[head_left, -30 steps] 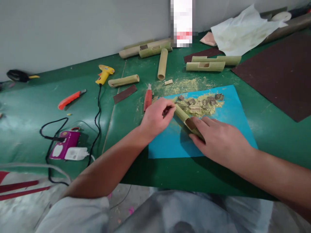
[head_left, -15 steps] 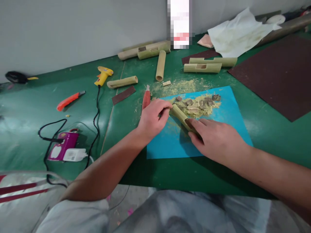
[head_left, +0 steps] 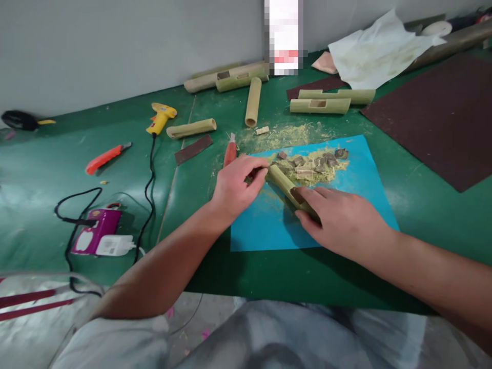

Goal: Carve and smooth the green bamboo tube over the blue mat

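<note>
My right hand (head_left: pixel 342 218) is wrapped round a short bamboo tube (head_left: pixel 283 182) with a notch cut in its side. The tube tilts over a blue sheet (head_left: pixel 261 233), its far end pointing up and left. At that end my left hand (head_left: pixel 239 184) is closed, thumb and forefinger pinched together. Whatever the left fingers hold, if anything, is hidden. Beyond the tube, a pile of shavings (head_left: pixel 326 173) with several dark scraps (head_left: pixel 321 163) lies on the sheet. A red utility knife (head_left: pixel 229 155) rests just past my left hand, blade pointing away.
Several bamboo tubes (head_left: pixel 252 102) lie toward the wall. On the left are a yellow glue gun (head_left: pixel 163 118) with a cord, an orange utility knife (head_left: pixel 105 159) and a purple power block (head_left: pixel 98 230). A dark brown sheet (head_left: pixel 434 118) covers the right side, near white cloth (head_left: pixel 376 51).
The view has shifted slightly. My left hand stays closed by the tube's end, barely further left. My right hand keeps its grip on the bamboo tube.
</note>
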Motion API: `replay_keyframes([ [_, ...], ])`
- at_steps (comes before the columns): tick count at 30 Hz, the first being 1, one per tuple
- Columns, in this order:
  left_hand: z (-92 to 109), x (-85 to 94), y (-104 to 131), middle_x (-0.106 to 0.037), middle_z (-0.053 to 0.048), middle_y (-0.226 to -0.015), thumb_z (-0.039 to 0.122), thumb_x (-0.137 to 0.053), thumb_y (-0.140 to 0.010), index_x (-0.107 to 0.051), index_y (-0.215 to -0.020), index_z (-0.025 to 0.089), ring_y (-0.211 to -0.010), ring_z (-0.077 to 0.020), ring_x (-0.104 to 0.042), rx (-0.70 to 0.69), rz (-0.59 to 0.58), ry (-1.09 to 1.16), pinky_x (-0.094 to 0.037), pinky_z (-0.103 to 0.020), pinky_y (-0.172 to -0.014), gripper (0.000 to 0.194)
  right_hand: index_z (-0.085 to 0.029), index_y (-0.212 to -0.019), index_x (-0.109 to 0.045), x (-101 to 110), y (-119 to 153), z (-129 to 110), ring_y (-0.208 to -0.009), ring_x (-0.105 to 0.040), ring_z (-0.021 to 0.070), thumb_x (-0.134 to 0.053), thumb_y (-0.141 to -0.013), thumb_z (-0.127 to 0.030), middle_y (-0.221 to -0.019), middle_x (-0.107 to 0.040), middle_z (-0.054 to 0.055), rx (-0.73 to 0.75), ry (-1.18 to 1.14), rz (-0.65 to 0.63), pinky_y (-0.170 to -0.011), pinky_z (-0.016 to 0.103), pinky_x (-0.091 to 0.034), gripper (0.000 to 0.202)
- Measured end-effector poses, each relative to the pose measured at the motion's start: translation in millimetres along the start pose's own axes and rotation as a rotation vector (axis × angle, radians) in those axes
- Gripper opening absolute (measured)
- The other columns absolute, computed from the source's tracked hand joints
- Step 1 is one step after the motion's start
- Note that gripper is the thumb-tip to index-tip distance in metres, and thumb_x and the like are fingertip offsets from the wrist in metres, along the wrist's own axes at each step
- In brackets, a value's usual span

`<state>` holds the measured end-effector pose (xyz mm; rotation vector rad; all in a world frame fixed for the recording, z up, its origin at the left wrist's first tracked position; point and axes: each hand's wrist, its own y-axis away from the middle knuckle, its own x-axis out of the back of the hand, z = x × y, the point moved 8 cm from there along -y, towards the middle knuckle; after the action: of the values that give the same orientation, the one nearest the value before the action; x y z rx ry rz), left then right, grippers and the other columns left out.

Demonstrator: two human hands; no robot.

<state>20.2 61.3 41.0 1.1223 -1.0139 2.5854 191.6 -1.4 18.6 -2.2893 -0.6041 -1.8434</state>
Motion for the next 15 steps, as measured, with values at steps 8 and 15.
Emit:
replay_keyframes([
  [8,2,-0.7,-1,-0.08,-0.002,-0.094,0.019,-0.072,-0.096,-0.078,-0.099,0.022,-0.084,-0.0168,-0.075,-0.051,0.004,-0.022,-0.063,-0.03,-0.081,0.007,-0.019,-0.133,-0.067,0,-1,0,-0.088,-0.072,0.0246,-0.049,-0.102,-0.031,-0.115,-0.078,0.012,-0.006,-0.022,-0.017,-0.059,0.034,-0.034,0.037],
  [15,6,-11.7,3,-0.078,-0.004,-0.091,0.023,-0.065,-0.101,-0.075,-0.094,0.02,-0.086,-0.0176,-0.074,-0.108,-0.091,-0.074,-0.061,-0.03,-0.083,0.013,-0.018,-0.129,-0.067,-2,-2,-2,-0.085,-0.07,0.0234,-0.05,-0.102,-0.029,-0.111,-0.077,0.011,0.028,-0.039,-0.003,-0.058,0.033,-0.032,0.034],
])
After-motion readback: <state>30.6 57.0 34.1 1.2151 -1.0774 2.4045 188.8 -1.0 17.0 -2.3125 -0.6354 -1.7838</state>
